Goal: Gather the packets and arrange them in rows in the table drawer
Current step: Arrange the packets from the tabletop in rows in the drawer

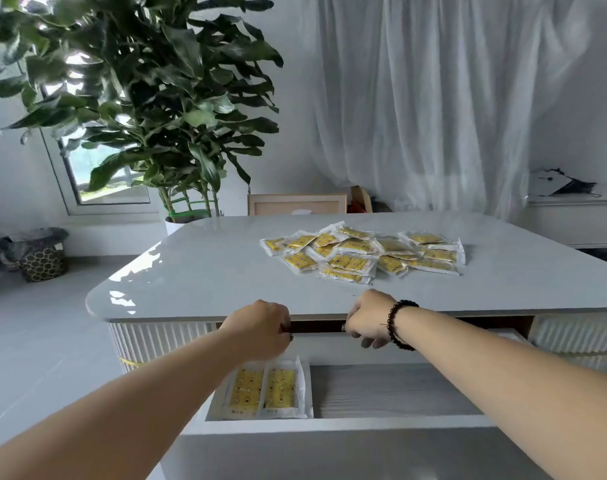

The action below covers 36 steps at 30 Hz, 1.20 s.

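A loose pile of yellow-and-white packets (362, 252) lies on the glossy grey table top (208, 268), towards its far right. Below the top, the white drawer (343, 424) is pulled out. Two packets (265, 389) lie side by side in its left end; the grey drawer floor (392, 389) to their right is bare. My left hand (258, 329) hovers with curled fingers over the far ends of those two packets and hides them. My right hand (369, 320), with a dark bead bracelet on the wrist, hangs over the back of the drawer, fingers loosely bent, holding nothing.
A tall potted plant (149, 109) stands behind the table's far left corner, next to a wooden chair back (297, 204). White curtains hang behind. A patterned bin (40, 256) sits on the floor at left. A white sideboard (579, 220) stands at right.
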{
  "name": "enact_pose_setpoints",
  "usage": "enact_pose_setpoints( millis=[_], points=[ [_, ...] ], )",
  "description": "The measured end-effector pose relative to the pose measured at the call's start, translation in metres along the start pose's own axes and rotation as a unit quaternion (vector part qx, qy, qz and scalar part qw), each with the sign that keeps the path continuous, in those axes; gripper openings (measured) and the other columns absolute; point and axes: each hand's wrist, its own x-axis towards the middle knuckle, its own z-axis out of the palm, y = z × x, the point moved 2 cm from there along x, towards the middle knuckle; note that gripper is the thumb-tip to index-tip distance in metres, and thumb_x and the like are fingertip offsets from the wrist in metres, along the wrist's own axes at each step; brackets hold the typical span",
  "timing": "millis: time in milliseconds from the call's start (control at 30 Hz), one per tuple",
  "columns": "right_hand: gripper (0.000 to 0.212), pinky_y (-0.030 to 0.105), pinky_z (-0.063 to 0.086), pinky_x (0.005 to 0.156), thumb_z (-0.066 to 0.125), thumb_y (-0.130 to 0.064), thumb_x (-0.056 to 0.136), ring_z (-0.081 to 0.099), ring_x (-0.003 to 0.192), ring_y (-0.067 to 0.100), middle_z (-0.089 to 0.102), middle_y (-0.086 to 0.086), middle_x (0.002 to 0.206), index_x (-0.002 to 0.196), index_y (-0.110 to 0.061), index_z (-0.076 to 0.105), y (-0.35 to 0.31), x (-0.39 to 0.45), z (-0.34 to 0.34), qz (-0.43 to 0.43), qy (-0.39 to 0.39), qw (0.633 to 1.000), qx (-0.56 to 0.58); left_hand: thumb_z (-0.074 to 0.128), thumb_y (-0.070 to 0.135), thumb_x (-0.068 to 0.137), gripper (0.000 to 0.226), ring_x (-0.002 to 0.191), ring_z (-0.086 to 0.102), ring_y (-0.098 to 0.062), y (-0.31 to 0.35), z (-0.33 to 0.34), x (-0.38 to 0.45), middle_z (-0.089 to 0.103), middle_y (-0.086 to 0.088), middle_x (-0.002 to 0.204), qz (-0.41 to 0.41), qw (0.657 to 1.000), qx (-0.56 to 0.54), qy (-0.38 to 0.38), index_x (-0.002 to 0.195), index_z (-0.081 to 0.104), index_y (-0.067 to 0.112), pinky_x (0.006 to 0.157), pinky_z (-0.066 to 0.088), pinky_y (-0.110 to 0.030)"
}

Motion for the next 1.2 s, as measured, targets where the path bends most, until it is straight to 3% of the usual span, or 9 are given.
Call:
enact_pose_setpoints(
  millis=[133,300,433,533,667,833,967,1067,1200],
  points=[
    [0.014,0.026,0.033,0.053,0.052,-0.003,0.078,0.043,0.053,0.021,0.052,0.011,0.075,0.089,-0.009,0.057,0.029,-0.022,-0.024,0.022,0.02,0.998,0.061,0.052,0.031,0.088,0.026,0.092,0.06,-0.017,0.018,-0.005,0.0,0.065,0.004,0.106,-0.018,0.998,-0.06,0.016,0.11,0.063,0.025,0.079,0.055,-0.032],
    [0.021,0.024,0.019,0.051,0.047,0.004,0.076,0.023,0.047,0.014,0.034,0.006,0.064,0.072,-0.015,0.038,0.066,-0.019,-0.04,0.082,0.056,0.987,0.125,0.051,0.032,0.088,0.029,0.095,0.058,-0.017,0.04,0.002,0.009,0.063,0.004,0.112,-0.018,0.997,-0.069,0.01,0.115,0.06,0.024,0.078,0.052,-0.029],
    [0.007,0.025,0.04,0.047,0.052,-0.003,0.073,0.05,0.049,0.021,0.059,0.014,0.071,0.08,-0.001,0.053,0.074,0.005,-0.051,0.081,0.132,0.98,0.122,0.05,0.033,0.092,0.037,0.108,0.056,-0.018,0.05,0.005,0.032,0.057,0.001,0.125,-0.012,0.994,-0.106,0.024,0.126,0.053,0.019,0.088,0.05,-0.031],
    [0.022,0.033,0.058,0.063,0.055,-0.007,0.075,0.07,0.073,0.026,0.069,0.014,0.088,0.095,-0.002,0.063,0.071,0.028,-0.06,0.053,0.207,0.968,0.13,0.049,0.032,0.095,0.037,0.114,0.054,-0.021,0.056,0.009,0.058,0.053,-0.003,0.131,-0.007,0.989,-0.13,0.064,0.128,0.053,0.015,0.091,0.046,-0.031],
    [0.019,0.044,0.059,0.077,0.055,-0.008,0.077,0.069,0.086,0.031,0.07,0.015,0.091,0.09,-0.004,0.068,0.059,0.06,-0.066,0.006,0.261,0.945,0.196,0.049,0.032,0.096,0.038,0.116,0.053,-0.022,0.058,0.02,0.098,0.046,-0.006,0.139,-0.028,0.978,-0.189,0.086,0.13,0.051,0.013,0.091,0.042,-0.029],
    [0.01,0.038,0.059,0.077,0.056,-0.013,0.077,0.069,0.083,0.026,0.07,0.007,0.086,0.073,-0.019,0.064,0.061,0.104,-0.051,-0.002,0.271,0.933,0.236,0.058,0.031,0.091,0.048,0.114,0.056,-0.025,0.053,0.037,0.144,0.049,-0.006,0.135,-0.109,0.93,-0.32,0.143,0.133,0.046,0.011,0.095,0.045,-0.033],
    [0.022,0.039,0.061,0.067,0.056,-0.026,0.083,0.071,0.066,0.025,0.071,0.009,0.076,0.082,-0.008,0.068,0.062,0.139,-0.054,0.023,0.313,0.916,0.248,0.058,0.027,0.09,0.039,0.079,0.071,-0.018,0.047,0.043,0.173,0.06,0.0,0.114,-0.136,0.87,-0.45,0.147,0.125,0.049,0.013,0.072,0.058,-0.037],
    [0.042,0.029,0.055,0.059,0.058,-0.049,0.078,0.067,0.063,0.024,0.068,0.005,0.068,0.068,-0.008,0.062,0.05,0.153,-0.061,0.053,0.334,0.911,0.234,0.057,0.031,0.09,0.039,0.074,0.071,-0.018,0.046,0.043,0.194,0.067,0.005,0.086,-0.149,0.876,-0.436,0.139,0.125,0.052,0.013,0.065,0.057,-0.034],
    [0.036,0.02,0.03,0.045,0.064,-0.043,0.075,0.048,0.051,0.016,0.049,-0.003,0.053,0.057,-0.017,0.046,0.038,0.159,-0.052,0.022,0.322,0.931,0.167,0.062,0.043,0.085,0.062,0.082,0.064,-0.02,0.045,0.045,0.209,0.066,-0.007,0.111,-0.184,0.884,-0.406,0.143,0.136,0.04,0.015,0.054,0.043,-0.024]
  ],
)
